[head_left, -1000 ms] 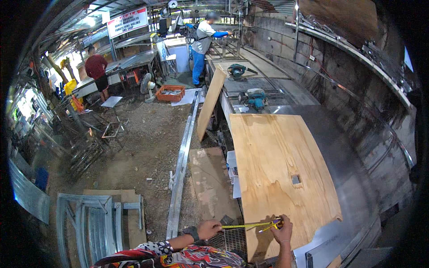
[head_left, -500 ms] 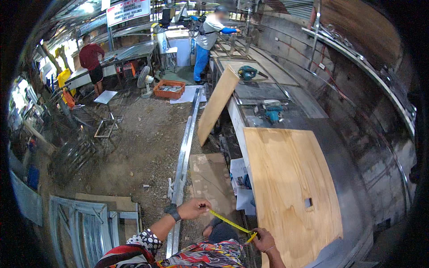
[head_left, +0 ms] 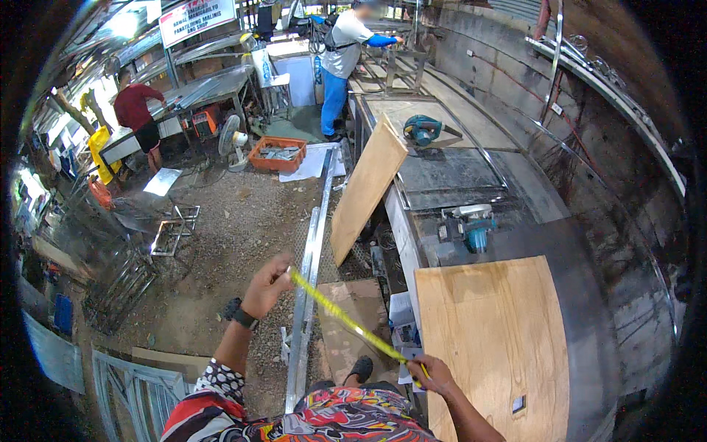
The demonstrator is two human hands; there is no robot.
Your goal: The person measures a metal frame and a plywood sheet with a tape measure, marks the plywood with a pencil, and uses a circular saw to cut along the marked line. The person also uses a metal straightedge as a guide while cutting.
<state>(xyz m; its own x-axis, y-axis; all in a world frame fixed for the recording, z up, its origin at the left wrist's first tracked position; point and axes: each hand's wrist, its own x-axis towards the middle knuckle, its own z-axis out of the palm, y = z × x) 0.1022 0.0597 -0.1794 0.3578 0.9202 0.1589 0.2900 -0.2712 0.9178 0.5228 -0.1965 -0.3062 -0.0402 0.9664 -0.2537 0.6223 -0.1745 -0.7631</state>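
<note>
Tape (head_left: 339, 314) slants from the outstretched left hand (head_left: 266, 286) to the nearer right hand (head_left: 434, 374), both grasping it.

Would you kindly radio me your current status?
Left hand, right hand both gripping yellow measuring tape. Tape extended between them. Plywood sheet near right hand.

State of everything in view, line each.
Left hand: pinching end of tape measure
Right hand: closed on its other end
Tape measure: pulled out between hands
Plywood sheet: flat on bench, square hole cut through
Tall board: leaning at bench
Nearer teal tool: on bench, unheld
Farther teal tool: on bench, unheld
Orange crate: open, pieces inside
Fan: upright, spinning unclear
</note>
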